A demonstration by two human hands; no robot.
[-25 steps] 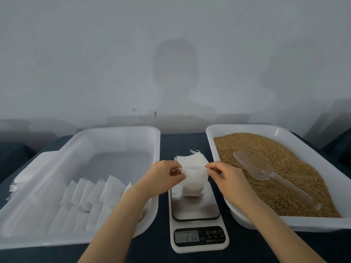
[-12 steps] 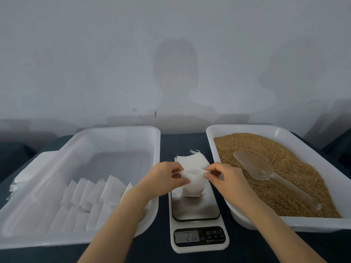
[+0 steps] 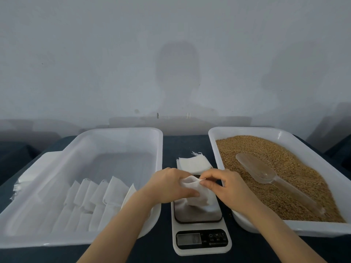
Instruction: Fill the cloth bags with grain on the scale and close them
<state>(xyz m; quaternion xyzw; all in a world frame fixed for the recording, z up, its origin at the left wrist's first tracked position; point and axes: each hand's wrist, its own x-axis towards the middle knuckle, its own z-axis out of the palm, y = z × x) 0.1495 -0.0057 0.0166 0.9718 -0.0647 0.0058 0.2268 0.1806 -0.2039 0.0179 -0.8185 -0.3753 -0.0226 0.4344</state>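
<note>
While scale (image 3: 199, 242) display (image 3: 189, 239) shows only a grey blur, digits can't be read. Buttons just right of it: power icon, "M", "T". Small print under them and the brand line at scale's front edge are illegible.

Cloth bag (image 3: 197, 194) is over the scale platform, tilted, mouth gathered. Contents not visible thru fabric. Can't tell if its base rests on the platform or hangs just above. Drawstring not resolvable.

L hand (image 3: 169, 185) comes in from scale's left, fingers curled round bag's left side, clasping it. R hand (image 3: 226, 188) comes in from scale's right, thumb + forefinger pinching bag's mouth edge, other fingers bent. Both forearms cut off at frame bottom.

Behind scale: flat stack of empty bags (image 3: 193, 164), loose threads at far corner. Left of scale: white tray (image 3: 121, 133) w/ rows of white bags (image 3: 106, 194) leaning on each other; L forearm hides its near-right corner. Further left: pale stack (image 3: 22, 179), washed out, can't ID. Right of scale: grain tray (image 3: 247, 130) holding grain (image 3: 284, 168), w/ clear scoop (image 3: 266, 175) lying on top; handle end hard to make out, tray's right side cut off by frame.
</note>
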